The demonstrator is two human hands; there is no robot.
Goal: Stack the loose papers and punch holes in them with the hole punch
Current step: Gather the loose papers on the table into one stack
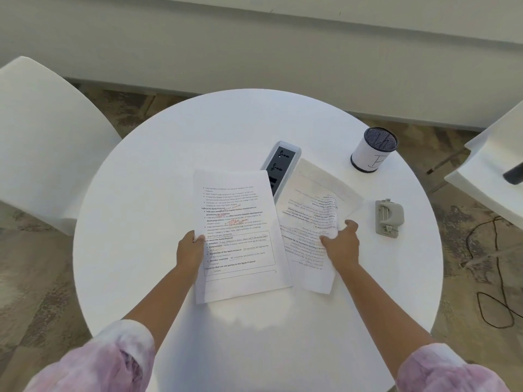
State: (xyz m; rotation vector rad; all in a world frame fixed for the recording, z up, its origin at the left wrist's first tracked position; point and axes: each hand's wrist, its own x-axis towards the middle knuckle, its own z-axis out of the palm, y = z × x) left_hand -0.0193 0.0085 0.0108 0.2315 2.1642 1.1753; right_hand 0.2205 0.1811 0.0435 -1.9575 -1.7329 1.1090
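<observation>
A printed sheet with red pen marks (240,230) lies in the middle of the round white table (158,171). My left hand (190,251) pinches its left edge, thumb on top. To its right lie loose printed papers (308,219), turned upside down to me and overlapping one another. My right hand (341,244) grips their right side, and the paper buckles under the fingers. A grey hole punch (388,217) sits on the table to the right of these papers, apart from both hands.
A grey power socket block (280,165) lies behind the papers, partly under them. A mesh pen cup (373,149) stands at the back right. White chairs (42,137) flank the table. A black cable (498,278) runs over the floor on the right.
</observation>
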